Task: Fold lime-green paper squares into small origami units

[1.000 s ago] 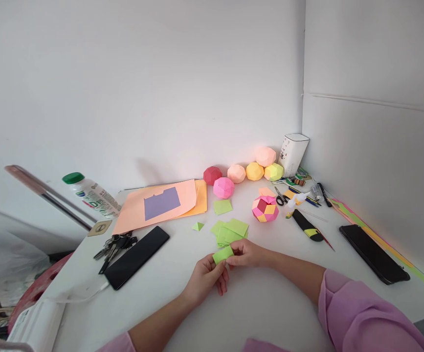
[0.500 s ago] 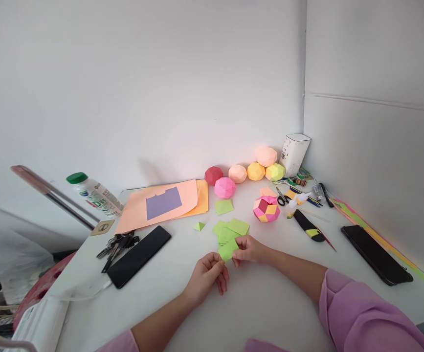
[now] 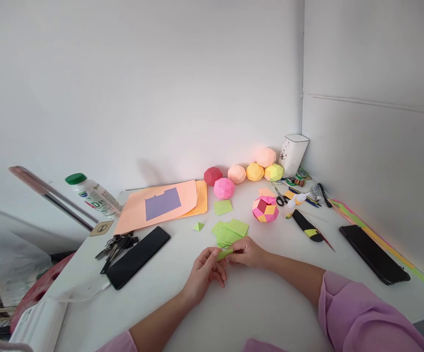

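Note:
Both hands meet over the white table (image 3: 263, 303) near its middle. My left hand (image 3: 203, 272) and my right hand (image 3: 247, 253) pinch the two ends of a small green paper piece (image 3: 225, 253), which now looks narrow and folded. Just beyond the fingers lies a loose pile of green paper squares (image 3: 231, 231). One more green square (image 3: 222, 207) and a tiny green folded triangle (image 3: 198, 226) lie farther back. A pink and yellow paper ball (image 3: 265, 209) sits to the right of the pile.
Several coloured paper balls (image 3: 244, 172) line the back wall beside a white cup (image 3: 293, 154). Orange sheets (image 3: 160, 205), keys (image 3: 114, 244) and a black phone (image 3: 137, 256) lie left. Scissors (image 3: 279, 196), a cutter (image 3: 307, 226) and another phone (image 3: 373, 253) lie right. A bottle (image 3: 92, 194) leans at the far left.
The green piece went from a flat strip, to a tilted square, to a narrow folded shape between my fingers. Both hands stayed in place, moving slightly closer together.

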{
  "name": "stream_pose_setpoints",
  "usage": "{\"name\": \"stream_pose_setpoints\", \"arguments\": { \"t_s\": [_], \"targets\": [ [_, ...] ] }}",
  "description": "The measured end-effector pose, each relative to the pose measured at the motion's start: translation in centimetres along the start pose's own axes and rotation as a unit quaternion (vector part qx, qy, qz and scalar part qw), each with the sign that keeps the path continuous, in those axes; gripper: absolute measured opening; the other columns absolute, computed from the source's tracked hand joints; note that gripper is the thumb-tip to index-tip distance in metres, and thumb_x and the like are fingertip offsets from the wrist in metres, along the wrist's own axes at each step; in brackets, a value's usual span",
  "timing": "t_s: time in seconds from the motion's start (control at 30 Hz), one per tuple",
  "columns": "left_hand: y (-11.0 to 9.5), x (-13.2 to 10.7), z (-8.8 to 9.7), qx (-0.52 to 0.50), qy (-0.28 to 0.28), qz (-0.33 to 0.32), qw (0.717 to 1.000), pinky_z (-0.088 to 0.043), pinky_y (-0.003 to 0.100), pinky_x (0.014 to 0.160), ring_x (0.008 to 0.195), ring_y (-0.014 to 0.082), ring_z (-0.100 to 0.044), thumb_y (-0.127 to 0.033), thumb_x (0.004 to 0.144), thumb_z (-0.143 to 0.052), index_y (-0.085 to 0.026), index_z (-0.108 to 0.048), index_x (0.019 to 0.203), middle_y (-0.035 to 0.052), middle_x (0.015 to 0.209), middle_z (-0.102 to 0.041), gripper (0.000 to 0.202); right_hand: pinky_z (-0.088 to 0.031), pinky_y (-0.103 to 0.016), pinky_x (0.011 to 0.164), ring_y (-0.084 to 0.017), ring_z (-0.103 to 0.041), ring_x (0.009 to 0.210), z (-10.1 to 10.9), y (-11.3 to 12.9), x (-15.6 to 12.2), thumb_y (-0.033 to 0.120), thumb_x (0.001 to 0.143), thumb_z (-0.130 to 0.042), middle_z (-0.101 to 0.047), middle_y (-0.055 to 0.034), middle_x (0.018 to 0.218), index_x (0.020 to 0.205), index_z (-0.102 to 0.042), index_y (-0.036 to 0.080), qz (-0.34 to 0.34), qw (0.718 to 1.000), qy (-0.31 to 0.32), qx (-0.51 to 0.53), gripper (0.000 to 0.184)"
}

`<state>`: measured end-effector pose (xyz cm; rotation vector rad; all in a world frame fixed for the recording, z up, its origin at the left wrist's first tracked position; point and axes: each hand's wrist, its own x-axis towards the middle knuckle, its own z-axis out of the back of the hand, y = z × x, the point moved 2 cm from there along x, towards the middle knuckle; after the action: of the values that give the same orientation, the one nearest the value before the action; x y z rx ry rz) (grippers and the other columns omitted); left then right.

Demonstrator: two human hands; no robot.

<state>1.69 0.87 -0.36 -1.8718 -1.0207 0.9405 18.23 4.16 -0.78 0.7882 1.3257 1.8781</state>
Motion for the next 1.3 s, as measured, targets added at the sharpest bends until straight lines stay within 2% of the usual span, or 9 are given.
{"name": "stream_pose_setpoints", "arguments": {
  "t_s": [0.13, 0.47, 0.67, 0.83, 1.0, 1.17, 1.3],
  "targets": [
    [0.03, 0.01, 0.09, 0.001, -0.012, -0.009, 1.0, -0.047, 0.024, 0.039, 0.048, 0.0102, -0.056, -0.045, 0.082, -0.055, -0.016, -0.048, 0.09, -0.0007, 0.075, -0.056, 0.031, -0.038, -0.021, 0.052, -0.009, -0.047, 0.053, -0.06, -0.18, 0.06, 0.038, 0.082, -0.057, -0.06, -0.0008, 0.063, 0.086, -0.072, 0.016, 0.015, 0.999, -0.028, -0.022, 0.027],
    [0.33, -0.06, 0.34, 0.002, -0.013, -0.022, 1.0, -0.048, 0.025, 0.042, 0.051, 0.0103, -0.056, -0.038, 0.081, -0.058, -0.018, -0.049, 0.095, -0.0004, 0.08, -0.055, 0.025, -0.038, -0.02, 0.049, -0.008, -0.045, 0.05, -0.15, -0.21, 0.0, 0.036, 0.086, -0.053, -0.061, -0.0018, 0.063, 0.093, -0.072, 0.015, 0.013, 0.999, -0.029, -0.027, 0.029],
    [0.49, -0.05, 0.46, 0.007, -0.007, -0.021, 1.0, -0.049, 0.025, 0.043, 0.051, 0.0098, -0.056, -0.036, 0.081, -0.059, -0.017, -0.048, 0.097, 0.0001, 0.08, -0.056, 0.027, -0.042, -0.02, 0.053, -0.011, -0.054, 0.059, -0.14, -0.06, -0.03, 0.039, 0.084, -0.055, -0.066, -0.0051, 0.076, 0.097, -0.07, 0.014, 0.012, 1.0, -0.023, 0.009, 0.031],
    [0.46, 0.02, 0.41, 0.022, -0.002, -0.021, 1.0, -0.049, 0.025, 0.044, 0.052, 0.0095, -0.057, -0.037, 0.081, -0.059, -0.017, -0.048, 0.099, 0.0002, 0.081, -0.056, 0.029, -0.038, -0.019, 0.048, -0.008, -0.047, 0.053, 0.01, 0.21, -0.19, 0.043, 0.086, -0.05, -0.061, -0.0033, 0.07, 0.094, -0.069, 0.012, -0.009, 0.999, -0.01, 0.029, 0.038],
    [0.34, 0.01, 0.31, 0.036, 0.004, -0.022, 0.999, -0.049, 0.025, 0.045, 0.052, 0.0097, -0.056, -0.037, 0.08, -0.06, -0.017, -0.048, 0.1, -0.0011, 0.076, -0.056, 0.031, -0.04, -0.021, 0.051, -0.009, -0.047, 0.057, 0.12, 0.23, -0.27, 0.046, 0.088, -0.045, -0.06, -0.0039, 0.073, 0.087, -0.067, 0.011, -0.019, 0.999, -0.003, 0.036, 0.041],
    [0.27, -0.12, 0.22, 0.035, 0.003, -0.027, 0.999, -0.049, 0.025, 0.045, 0.053, 0.0098, -0.057, -0.037, 0.08, -0.06, -0.017, -0.048, 0.1, 0.0006, 0.082, -0.057, 0.03, -0.038, -0.02, 0.05, -0.009, -0.044, 0.055, 0.1, 0.33, -0.19, 0.045, 0.088, -0.045, -0.055, -0.0017, 0.069, 0.09, -0.066, 0.012, -0.006, 0.999, 0.012, 0.036, 0.039],
    [0.34, -0.2, 0.24, 0.028, -0.004, -0.023, 0.999, -0.049, 0.025, 0.045, 0.052, 0.0109, -0.057, -0.038, 0.08, -0.059, -0.017, -0.047, 0.101, -0.0002, 0.075, -0.059, 0.032, -0.034, -0.021, 0.049, -0.009, -0.041, 0.054, 0.09, 0.39, -0.1, 0.042, 0.089, -0.046, -0.047, 0.0011, 0.063, 0.095, -0.066, 0.013, 0.017, 0.999, 0.017, 0.024, 0.037]
  ]
}}
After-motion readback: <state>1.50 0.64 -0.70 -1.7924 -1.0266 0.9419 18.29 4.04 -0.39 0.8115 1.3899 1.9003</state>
